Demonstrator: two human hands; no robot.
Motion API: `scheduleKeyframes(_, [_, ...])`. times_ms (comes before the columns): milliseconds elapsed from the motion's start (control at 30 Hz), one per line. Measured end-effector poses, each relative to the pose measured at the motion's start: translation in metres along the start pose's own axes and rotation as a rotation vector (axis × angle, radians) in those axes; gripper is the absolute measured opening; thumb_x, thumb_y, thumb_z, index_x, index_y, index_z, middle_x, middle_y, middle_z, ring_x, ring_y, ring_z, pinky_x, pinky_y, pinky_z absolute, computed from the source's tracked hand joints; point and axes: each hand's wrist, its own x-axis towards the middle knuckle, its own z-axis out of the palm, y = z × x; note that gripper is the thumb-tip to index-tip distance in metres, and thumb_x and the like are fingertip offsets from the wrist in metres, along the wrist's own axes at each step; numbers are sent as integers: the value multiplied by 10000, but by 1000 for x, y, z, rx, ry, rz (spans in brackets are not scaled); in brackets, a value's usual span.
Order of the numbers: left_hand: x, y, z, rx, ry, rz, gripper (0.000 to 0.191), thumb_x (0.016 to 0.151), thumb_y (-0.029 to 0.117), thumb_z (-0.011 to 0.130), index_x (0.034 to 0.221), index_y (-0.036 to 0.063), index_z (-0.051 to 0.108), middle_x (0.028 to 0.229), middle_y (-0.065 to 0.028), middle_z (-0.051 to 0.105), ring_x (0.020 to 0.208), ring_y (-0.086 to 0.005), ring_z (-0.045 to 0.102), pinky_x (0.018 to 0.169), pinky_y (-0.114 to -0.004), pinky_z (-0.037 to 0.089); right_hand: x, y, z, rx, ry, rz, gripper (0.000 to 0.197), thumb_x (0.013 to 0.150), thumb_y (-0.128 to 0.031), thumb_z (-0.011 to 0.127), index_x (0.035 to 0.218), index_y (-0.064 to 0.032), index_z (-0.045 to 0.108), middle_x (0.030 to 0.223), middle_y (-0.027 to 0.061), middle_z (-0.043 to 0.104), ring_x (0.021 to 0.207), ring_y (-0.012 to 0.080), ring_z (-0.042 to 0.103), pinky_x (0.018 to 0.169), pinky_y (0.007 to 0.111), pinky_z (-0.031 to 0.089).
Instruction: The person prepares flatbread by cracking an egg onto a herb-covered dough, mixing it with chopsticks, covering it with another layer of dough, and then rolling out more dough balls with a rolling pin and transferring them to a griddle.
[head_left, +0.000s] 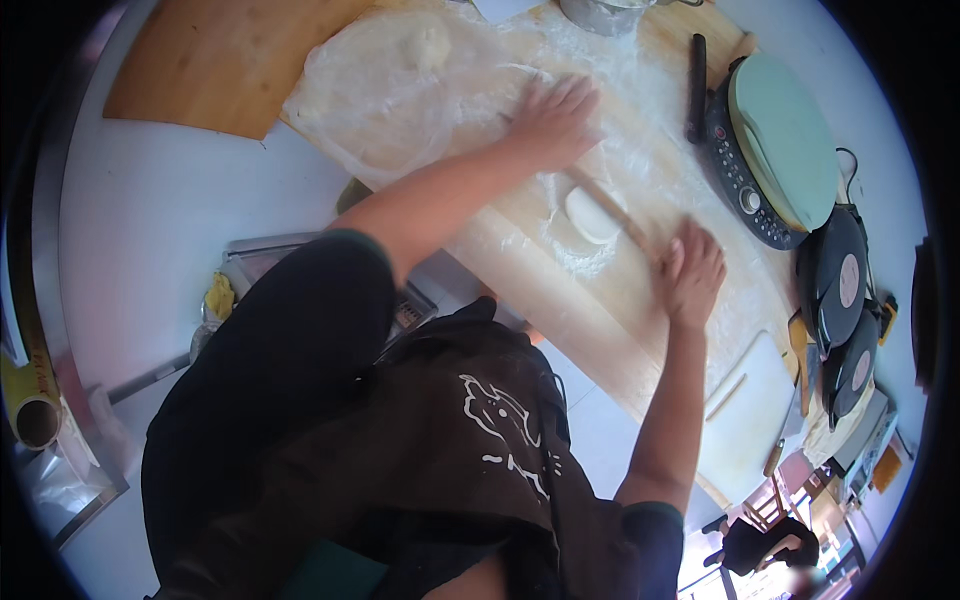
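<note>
A thin wooden rolling pin (611, 206) lies slantwise over a floured wooden board (517, 232), between my two hands. My left hand (556, 120) is spread, palm down, at the pin's upper end, its fingers blurred and apart. At the lower end my right hand (694, 262) rests on the pin with bent fingers; whether it grips the pin is unclear. A flat, rounded piece of white dough (591, 216) lies against the near side of the pin, with loose flour around it. Clear plastic film (367, 97) covers part of the board beyond my left forearm, with a dough lump (429, 49) under or beside it.
A round electric griddle (784, 142) with a pale green top stands at the right, black round appliances (832, 281) below it. A white cutting board (750, 420) holds a thin stick, with a knife (776, 450) alongside. A metal bowl (607, 15) is at the top. Another person (769, 544) appears at lower right.
</note>
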Motion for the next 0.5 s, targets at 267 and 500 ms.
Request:
scheduleKeyframes(267, [-89, 15, -24, -28, -169, 139, 705, 1029, 524, 431, 1585, 103, 334, 1684, -92, 248, 1570, -263, 166, 1250, -585, 89, -99, -38, -7, 81, -49, -130, 575, 1048, -337, 412, 1517, -7, 426, 1574, 207, 412, 1502, 369, 331, 1229, 510, 233])
scheduleKeyframes(500, [43, 12, 9, 21, 158, 64, 721, 1019, 509, 477, 1596, 112, 308, 1679, -89, 256, 1569, -270, 163, 1241, -610, 87, 6, 36, -2, -25, 28, -167, 535, 1055, -336, 440, 1496, -34, 455, 1571, 184, 419, 1490, 366, 335, 1226, 553, 223])
